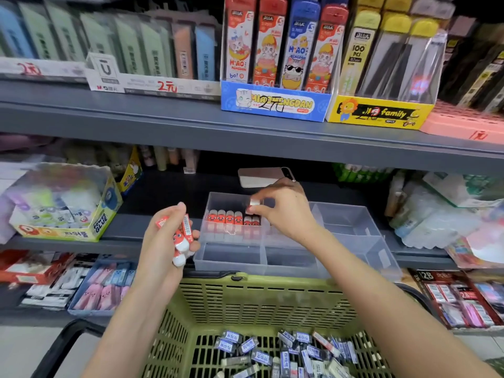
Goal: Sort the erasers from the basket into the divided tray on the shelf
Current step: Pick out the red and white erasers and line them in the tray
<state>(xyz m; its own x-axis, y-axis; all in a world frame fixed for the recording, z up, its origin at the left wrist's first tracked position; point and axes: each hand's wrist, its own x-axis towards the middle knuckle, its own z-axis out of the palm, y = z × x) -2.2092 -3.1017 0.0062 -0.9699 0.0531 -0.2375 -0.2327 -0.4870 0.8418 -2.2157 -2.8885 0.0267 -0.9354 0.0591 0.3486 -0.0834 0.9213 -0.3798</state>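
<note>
The tray sits on the shelf, with a row of erasers in its rear-left compartment, the phone behind it, the glue box to its left, and the basket, holding loose erasers, in front of it.

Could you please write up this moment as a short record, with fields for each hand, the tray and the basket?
left hand: holds a bunch of red-and-white erasers
right hand: pinches a single eraser above the tray's back-left compartment
divided tray: clear, on the shelf; a row of red erasers stands in its back-left compartment
basket: green, in front of the shelf; holds loose blue-and-white erasers
</note>
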